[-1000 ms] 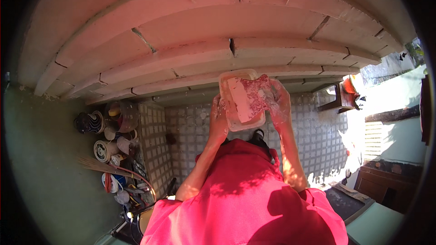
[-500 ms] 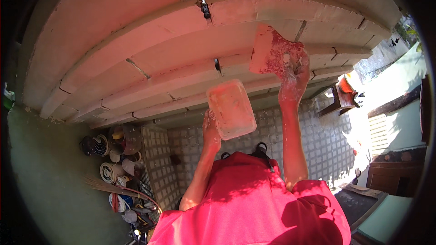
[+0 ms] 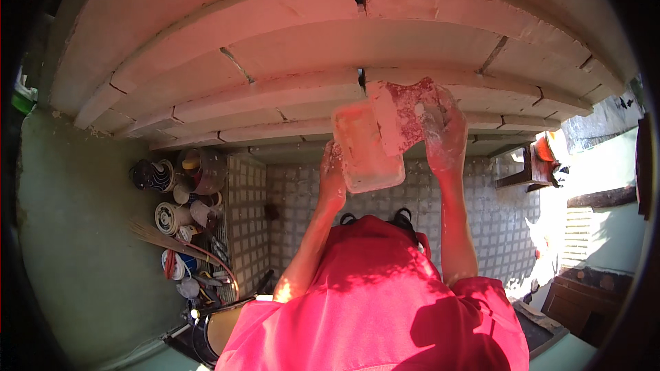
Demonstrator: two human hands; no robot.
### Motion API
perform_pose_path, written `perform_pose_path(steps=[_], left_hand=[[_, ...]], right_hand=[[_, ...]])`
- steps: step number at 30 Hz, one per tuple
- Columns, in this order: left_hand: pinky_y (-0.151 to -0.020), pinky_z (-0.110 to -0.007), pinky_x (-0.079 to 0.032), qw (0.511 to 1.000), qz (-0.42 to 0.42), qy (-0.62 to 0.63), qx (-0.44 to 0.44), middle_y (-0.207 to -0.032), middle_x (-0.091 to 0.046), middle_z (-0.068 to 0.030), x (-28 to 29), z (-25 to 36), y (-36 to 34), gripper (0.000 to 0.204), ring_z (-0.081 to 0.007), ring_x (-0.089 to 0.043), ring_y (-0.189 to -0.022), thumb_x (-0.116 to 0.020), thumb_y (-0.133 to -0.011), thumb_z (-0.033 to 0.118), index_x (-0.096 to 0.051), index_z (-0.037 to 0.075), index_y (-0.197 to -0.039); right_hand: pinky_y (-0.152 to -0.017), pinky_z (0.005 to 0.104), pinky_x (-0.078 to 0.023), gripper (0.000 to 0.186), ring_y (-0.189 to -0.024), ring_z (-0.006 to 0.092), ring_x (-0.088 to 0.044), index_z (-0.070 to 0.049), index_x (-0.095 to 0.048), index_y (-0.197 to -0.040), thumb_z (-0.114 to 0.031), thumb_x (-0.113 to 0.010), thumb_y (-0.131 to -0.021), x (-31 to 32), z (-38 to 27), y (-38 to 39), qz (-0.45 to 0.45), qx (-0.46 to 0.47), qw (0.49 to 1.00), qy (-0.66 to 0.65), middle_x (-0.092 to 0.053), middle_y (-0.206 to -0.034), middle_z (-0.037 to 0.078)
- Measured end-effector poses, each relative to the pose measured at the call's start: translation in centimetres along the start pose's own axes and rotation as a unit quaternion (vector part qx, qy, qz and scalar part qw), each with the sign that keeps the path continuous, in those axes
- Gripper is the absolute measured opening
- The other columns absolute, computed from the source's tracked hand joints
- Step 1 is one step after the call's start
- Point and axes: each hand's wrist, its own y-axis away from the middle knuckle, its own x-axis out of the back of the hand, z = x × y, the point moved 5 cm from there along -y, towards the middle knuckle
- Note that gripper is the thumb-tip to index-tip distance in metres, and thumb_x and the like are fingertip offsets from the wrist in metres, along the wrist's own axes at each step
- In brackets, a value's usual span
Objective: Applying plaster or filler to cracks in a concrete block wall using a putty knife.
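My left hand (image 3: 333,177) grips the side of a shallow rectangular plastic tub (image 3: 375,183), smeared inside with pale putty. A wide, flat putty spreader (image 3: 400,115) is in my closed right hand (image 3: 447,134), its face caked with putty. The blade's left edge overlaps the tub's upper right rim; whether they touch I cannot tell. Both hands are spattered with pale material, and the spreader hides part of the tub's interior. Beyond them stands a pale wall with stepped, board-like ledges (image 3: 289,38), broken by narrow joints and dark gaps.
Several buckets and pots (image 3: 172,218) crowd the left wall, beside a straw broom (image 3: 152,235). A wooden bench (image 3: 528,170) with an orange bowl (image 3: 545,149) stands at the right. Tiled floor (image 3: 295,196) lies below. A round vessel (image 3: 223,330) is at lower left.
The spreader has come down and left from in front of the ledges to the tub's rim. The tub sits slightly right and higher in view, and the whole view has shifted.
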Motion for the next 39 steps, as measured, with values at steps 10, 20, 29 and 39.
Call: perform_pose_path(steps=[10,20,29,39], left_hand=[[-0.080,-0.024,-0.044,0.988,-0.031,-0.138,-0.054,-0.107,-0.054,-0.0031,-3.3,2.4,2.1,0.034,-0.0085,-0.050,-0.093,-0.038,-0.102,0.024,-0.044,0.003,-0.128],[-0.092,-0.029,-0.040,0.972,-0.077,-0.211,-0.072,-0.115,-0.055,-0.0092,-3.4,1.4,1.8,0.035,-0.0146,-0.050,-0.103,-0.035,-0.102,0.022,-0.043,0.003,-0.130],[-0.098,-0.031,-0.038,0.966,-0.071,-0.241,-0.067,-0.121,-0.054,-0.0136,-3.4,1.8,2.0,0.036,-0.0172,-0.049,-0.111,-0.035,-0.102,0.022,-0.043,0.002,-0.130],[-0.091,-0.031,-0.041,0.949,-0.066,-0.297,-0.086,-0.113,-0.057,-0.0133,-4.4,3.2,2.2,0.035,-0.0170,-0.052,-0.102,-0.037,-0.102,0.023,-0.044,0.001,-0.128]], right_hand=[[-0.079,0.0343,-0.053,0.042,-0.096,0.0263,-0.067,0.005,-0.054,-0.121,0.005,-0.055,-0.079,-3.1,3.1,4.4,-0.056,0.021,0.979,0.197,-0.065,-0.106,0.023],[-0.082,0.0251,-0.049,0.036,-0.095,0.0123,-0.058,0.007,-0.054,-0.119,0.000,-0.059,-0.084,-0.9,8.0,4.4,-0.049,-0.157,0.974,-0.152,-0.063,-0.106,0.007],[-0.077,0.0241,-0.049,0.031,-0.087,0.0089,-0.057,0.007,-0.056,-0.115,-0.003,-0.061,-0.086,-0.6,7.6,4.4,-0.026,-0.206,0.956,-0.209,-0.063,-0.100,0.005],[-0.078,0.0265,-0.051,0.035,-0.088,0.0120,-0.061,0.005,-0.056,-0.118,-0.006,-0.064,-0.085,-0.8,9.3,4.5,-0.074,-0.240,0.932,-0.259,-0.065,-0.104,0.007]])
